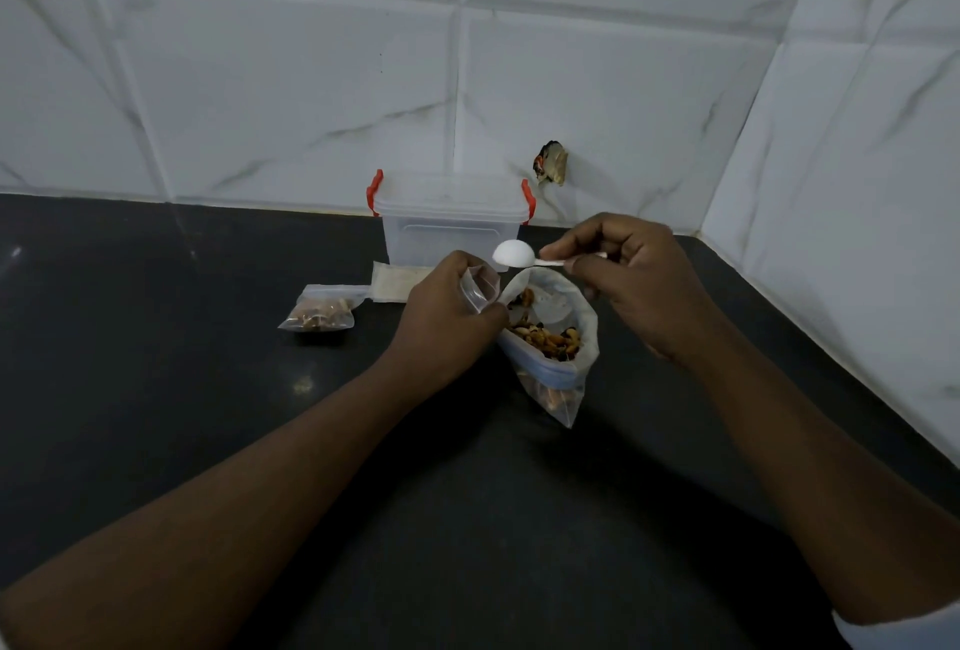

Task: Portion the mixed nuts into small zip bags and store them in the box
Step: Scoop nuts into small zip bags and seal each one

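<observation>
Small zip bag (480,288) pinched by left fingers (452,267), spoon (522,258) by right fingers (566,246), both beside nut bag (556,379) rim

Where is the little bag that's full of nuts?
In the head view, the filled bag lies on the counter, left of the left hand, next to the empty bags in front of the box.
</observation>
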